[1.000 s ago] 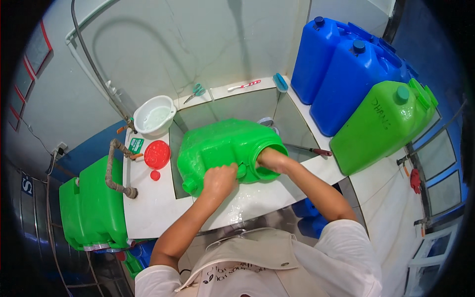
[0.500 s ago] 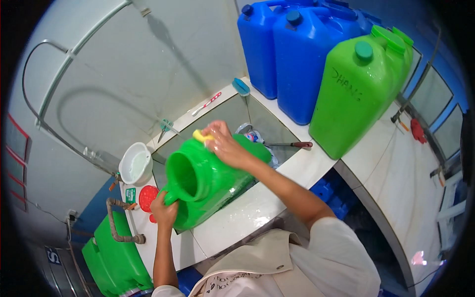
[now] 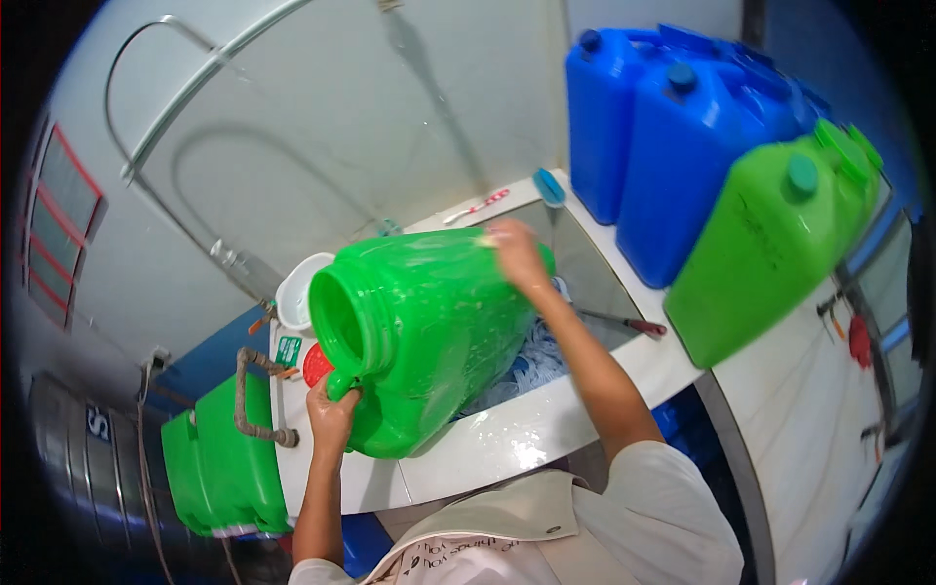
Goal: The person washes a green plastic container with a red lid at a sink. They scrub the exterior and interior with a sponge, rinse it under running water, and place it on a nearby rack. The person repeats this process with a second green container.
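A large green plastic container (image 3: 444,322) lies tilted over the sink, its round open mouth facing left and its side wet with suds. My left hand (image 3: 333,414) is closed round the small handle by the mouth. Against the container's upper side, toward its far end, my right hand (image 3: 517,255) presses a yellow sponge (image 3: 487,240); the hand is blurred and covers most of the sponge. Below the container, in the sink (image 3: 595,263), lies a pale, bluish-white stringy heap (image 3: 538,359), partly hidden.
Blue jerrycans (image 3: 673,166) and a green jerrycan (image 3: 770,244) stand on the right ledge. A blue brush (image 3: 549,187) and a red-and-white toothbrush (image 3: 478,207) lie behind the sink. A brown-handled tool (image 3: 639,326) crosses its right rim. A white basin (image 3: 297,292) and red lid (image 3: 317,366) sit left.
My right hand has slid the sponge along the container toward its far end. The container has rolled, showing more of its broad soapy side, and my left hand still holds the handle. The view has shifted.
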Available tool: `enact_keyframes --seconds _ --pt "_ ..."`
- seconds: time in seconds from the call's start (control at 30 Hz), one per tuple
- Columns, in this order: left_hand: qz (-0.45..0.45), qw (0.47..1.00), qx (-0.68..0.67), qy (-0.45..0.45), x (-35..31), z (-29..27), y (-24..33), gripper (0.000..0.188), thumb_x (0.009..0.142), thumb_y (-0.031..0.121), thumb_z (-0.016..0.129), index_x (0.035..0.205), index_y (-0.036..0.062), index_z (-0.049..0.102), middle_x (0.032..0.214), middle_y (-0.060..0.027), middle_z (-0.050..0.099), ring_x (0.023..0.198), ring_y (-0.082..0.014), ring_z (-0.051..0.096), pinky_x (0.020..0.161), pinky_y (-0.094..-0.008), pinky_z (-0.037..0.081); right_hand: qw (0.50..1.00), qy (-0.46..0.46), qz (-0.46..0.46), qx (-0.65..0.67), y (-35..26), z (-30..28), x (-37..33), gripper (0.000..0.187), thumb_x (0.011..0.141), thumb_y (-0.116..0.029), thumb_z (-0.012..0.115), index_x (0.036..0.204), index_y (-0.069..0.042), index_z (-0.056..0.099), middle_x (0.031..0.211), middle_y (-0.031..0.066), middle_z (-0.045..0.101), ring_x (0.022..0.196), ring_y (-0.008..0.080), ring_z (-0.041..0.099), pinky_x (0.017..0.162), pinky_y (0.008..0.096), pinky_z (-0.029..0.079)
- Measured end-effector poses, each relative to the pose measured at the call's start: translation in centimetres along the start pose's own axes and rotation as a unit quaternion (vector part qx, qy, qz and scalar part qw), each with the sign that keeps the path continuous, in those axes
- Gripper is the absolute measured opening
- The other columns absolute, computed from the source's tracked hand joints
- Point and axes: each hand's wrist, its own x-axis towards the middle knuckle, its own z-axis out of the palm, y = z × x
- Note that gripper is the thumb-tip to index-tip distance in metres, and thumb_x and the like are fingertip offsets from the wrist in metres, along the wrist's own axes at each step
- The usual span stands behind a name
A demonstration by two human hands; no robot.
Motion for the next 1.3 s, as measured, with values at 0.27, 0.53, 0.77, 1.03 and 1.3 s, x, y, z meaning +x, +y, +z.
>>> enact_keyframes --seconds 0.27,0.53,0.77,1.03,1.3 --pt "0.018 0.988 0.15 -0.029 4.9 3.0 -7.3 0.026 0.068 0.015 0.063 0.092 0.0049 0.065 0.076 -0.017 0.065 0.07 -0.0286 0.064 0.063 -0.0361 0.048 0.937 -0.295 0.151 0.108 -0.6 4.3 1.2 0.016 0.078 -0.01 0.047 0.083 -0.003 0.061 0.087 0.0161 0.059 0.088 0.0333 0.054 0.081 0.0399 0.042" --pt "-0.117 0.985 0.084 -0.099 9.4 9.5 -12.0 0.031 0.067 0.02 0.064 0.096 0.0087 0.067 0.079 -0.0142 0.067 0.072 -0.0262 0.064 0.069 -0.0371 0.049 0.908 -0.287 -0.291 -0.094 -4.9 25.5 5.7 0.024 0.078 -0.007 0.052 0.101 -0.004 0.061 0.106 0.0175 0.058 0.1 0.0308 0.055 0.084 0.0416 0.044" --pt "-0.285 0.946 -0.141 -0.066 10.7 8.5 -15.3 0.009 0.075 0.01 0.061 0.079 0.0021 0.057 0.056 -0.0036 0.051 0.043 -0.0116 0.046 0.039 -0.0294 0.037 0.878 -0.44 0.185 -0.027 2.7 20.9 10.4 0.02 0.077 -0.008 0.052 0.081 0.009 0.062 0.072 0.0177 0.065 0.055 0.0246 0.064 0.053 0.0346 0.052" --pt "-0.28 0.938 -0.207 -0.002 11.6 9.8 -13.2 0.019 0.085 0.022 0.057 0.09 0.0047 0.053 0.054 -0.0027 0.047 0.04 -0.0113 0.044 0.036 -0.0277 0.036 0.803 -0.466 0.371 -0.014 0.9 16.7 11.8 0.01 0.075 0.002 0.056 0.08 0.008 0.063 0.072 0.0146 0.063 0.061 0.0221 0.065 0.058 0.0311 0.057" --pt "-0.033 0.973 0.114 -0.197 17.0 9.0 -11.9 0.038 0.085 0.033 0.057 0.107 0.0024 0.052 0.071 -0.0136 0.057 0.057 -0.0219 0.056 0.05 -0.0377 0.044 0.806 -0.5 0.313 -0.046 -1.5 15.8 13.3 0.014 0.075 0.001 0.05 0.078 0.007 0.063 0.07 0.0143 0.064 0.059 0.0216 0.065 0.049 0.0273 0.05"
